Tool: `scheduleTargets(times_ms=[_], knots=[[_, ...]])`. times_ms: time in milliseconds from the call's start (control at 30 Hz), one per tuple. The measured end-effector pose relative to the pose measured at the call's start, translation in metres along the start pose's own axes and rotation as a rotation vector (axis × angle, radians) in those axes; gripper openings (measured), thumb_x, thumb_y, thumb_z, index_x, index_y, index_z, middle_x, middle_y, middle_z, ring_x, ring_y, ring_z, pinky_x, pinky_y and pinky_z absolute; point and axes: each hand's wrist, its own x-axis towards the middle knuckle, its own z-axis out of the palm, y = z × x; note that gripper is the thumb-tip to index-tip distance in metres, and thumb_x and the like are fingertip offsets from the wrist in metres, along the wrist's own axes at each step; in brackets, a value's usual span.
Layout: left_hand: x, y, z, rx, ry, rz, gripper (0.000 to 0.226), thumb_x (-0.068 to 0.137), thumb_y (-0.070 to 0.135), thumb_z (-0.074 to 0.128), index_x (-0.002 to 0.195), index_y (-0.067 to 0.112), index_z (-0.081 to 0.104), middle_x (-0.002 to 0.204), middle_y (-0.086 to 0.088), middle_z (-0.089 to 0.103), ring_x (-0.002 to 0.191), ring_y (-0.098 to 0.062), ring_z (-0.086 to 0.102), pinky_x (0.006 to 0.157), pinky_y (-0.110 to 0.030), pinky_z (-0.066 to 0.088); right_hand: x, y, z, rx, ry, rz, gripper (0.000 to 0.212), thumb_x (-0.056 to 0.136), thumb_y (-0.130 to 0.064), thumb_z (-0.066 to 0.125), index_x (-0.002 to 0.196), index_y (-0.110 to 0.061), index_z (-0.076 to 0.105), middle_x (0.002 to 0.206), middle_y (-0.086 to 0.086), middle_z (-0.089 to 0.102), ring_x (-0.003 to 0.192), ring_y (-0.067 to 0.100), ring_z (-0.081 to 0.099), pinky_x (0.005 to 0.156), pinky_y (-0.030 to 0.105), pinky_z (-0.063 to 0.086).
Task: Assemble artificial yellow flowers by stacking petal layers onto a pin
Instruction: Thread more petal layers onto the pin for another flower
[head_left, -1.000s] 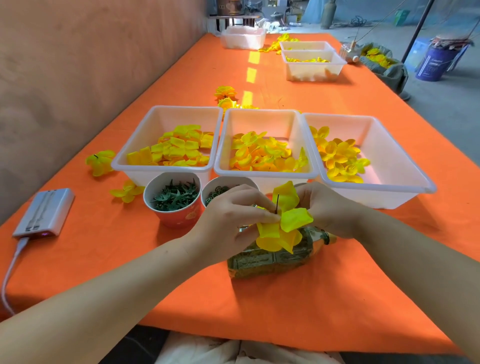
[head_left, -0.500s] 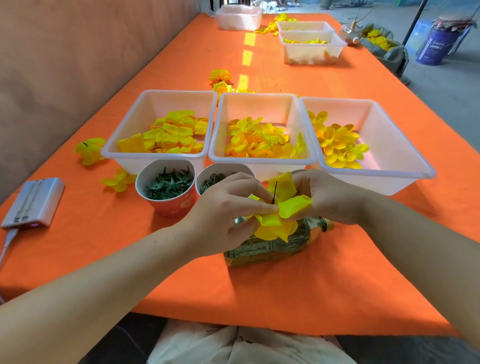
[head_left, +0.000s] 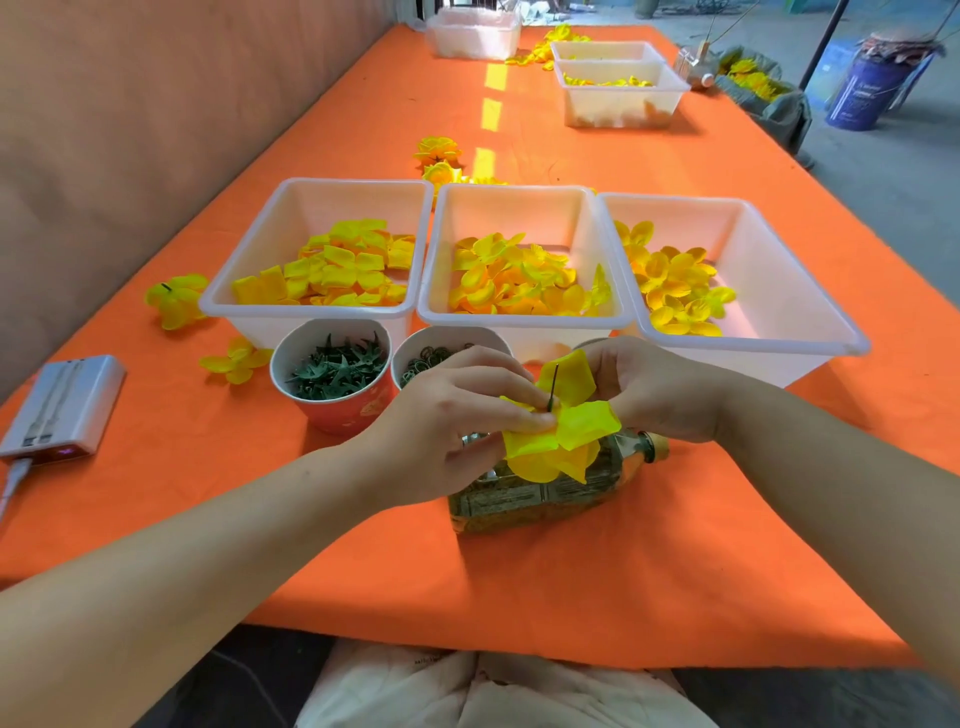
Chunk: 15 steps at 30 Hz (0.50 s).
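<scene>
Hands (head_left: 447, 421) (head_left: 649, 389) tight around petals (head_left: 571, 434) on pin (head_left: 554, 385)

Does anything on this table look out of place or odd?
A bottle lies on its side beneath the half-built flower, odd among craft supplies. A yellow flower and a petal layer lie loose on the cloth left of the left bin. Nothing looks spilled or broken.

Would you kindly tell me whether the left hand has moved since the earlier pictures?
No; the left hand stays just right of the red cup, as before.
</scene>
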Motion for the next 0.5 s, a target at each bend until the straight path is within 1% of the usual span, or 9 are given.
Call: scheduleTargets(times_ms=[67,133,200,233,300,367,400,433,500], knots=[[0.002,0.009,-0.002,-0.014,0.035,0.04,0.029,0.089,-0.001,0.063,0.112,0.01,0.076,0.117,-0.004,0.07,0.113,-0.031,0.061,0.093,-0.048,0.049,0.0,0.0,-0.001,-0.003,-0.005,0.017,0.028,0.081,0.002,0.071,0.081,-0.025,0.077,0.088,-0.004,0.071,0.081,0.014,0.068,0.074,0.025,0.055],[0.006,0.017,-0.007,-0.003,0.031,0.042,0.028,0.086,-0.004,0.065,0.11,0.005,0.076,0.112,-0.009,0.072,0.11,-0.036,0.061,0.091,-0.05,0.049,-0.002,0.0,-0.002,-0.028,0.002,0.028,0.029,0.081,0.004,0.072,0.084,-0.025,0.076,0.089,-0.004,0.071,0.082,0.013,0.068,0.074,0.025,0.055],[0.009,0.021,-0.013,0.031,0.02,0.042,0.029,0.082,-0.003,0.067,0.108,0.005,0.076,0.11,-0.009,0.072,0.109,-0.037,0.061,0.09,-0.05,0.05,-0.005,-0.003,-0.009,-0.05,0.005,0.065,0.039,0.08,0.009,0.072,0.107,-0.019,0.073,0.1,0.002,0.072,0.093,0.016,0.069,0.079,0.026,0.055],[0.01,0.022,-0.015,0.039,0.011,0.044,0.029,0.08,0.0,0.07,0.107,0.005,0.077,0.11,-0.008,0.073,0.109,-0.036,0.061,0.09,-0.049,0.05,-0.008,-0.006,-0.015,-0.063,0.02,0.094,0.051,0.078,0.011,0.071,0.122,-0.016,0.066,0.11,0.005,0.071,0.102,0.017,0.069,0.081,0.026,0.054],[0.012,0.025,-0.018,0.03,-0.014,0.043,0.03,0.078,0.012,0.07,0.107,0.007,0.077,0.11,-0.006,0.073,0.11,-0.034,0.059,0.091,-0.049,0.048,-0.015,-0.018,-0.024,-0.111,0.135,0.123,0.067,0.073,0.008,0.065,0.134,-0.017,0.056,0.127,0.007,0.067,0.118,0.016,0.063,0.085,0.026,0.053],[0.012,0.026,-0.02,0.022,-0.049,0.044,0.038,0.081,0.025,0.06,0.11,0.007,0.076,0.114,-0.006,0.071,0.113,-0.034,0.057,0.094,-0.049,0.046,-0.023,-0.03,-0.026,-0.234,0.367,0.004,0.059,0.073,0.01,0.063,0.123,-0.021,0.064,0.126,0.005,0.068,0.121,0.013,0.061,0.094,0.033,0.052],[0.011,0.026,-0.021,0.026,-0.063,0.043,0.041,0.082,0.028,0.056,0.112,0.007,0.076,0.116,-0.007,0.071,0.114,-0.034,0.057,0.094,-0.05,0.046,-0.026,-0.033,-0.023,-0.32,0.468,-0.081,0.049,0.077,0.01,0.066,0.113,-0.022,0.069,0.118,0.003,0.071,0.113,0.012,0.064,0.093,0.035,0.052],[0.009,0.026,-0.021,0.029,-0.069,0.039,0.043,0.083,0.028,0.054,0.114,0.008,0.075,0.119,-0.007,0.07,0.115,-0.034,0.056,0.095,-0.05,0.045,-0.027,-0.036,-0.018,-0.39,0.512,-0.143,0.036,0.08,0.004,0.07,0.103,-0.024,0.073,0.107,0.002,0.074,0.1,0.012,0.067,0.085,0.034,0.052],[0.007,0.026,-0.021,0.018,-0.072,0.016,0.043,0.083,0.027,0.054,0.117,0.008,0.074,0.123,-0.008,0.068,0.115,-0.034,0.057,0.095,-0.051,0.046,-0.027,-0.036,-0.002,-0.461,0.457,-0.177,0.015,0.078,-0.015,0.078,0.091,-0.023,0.077,0.087,0.003,0.075,0.075,0.013,0.067,0.067,0.029,0.049]])
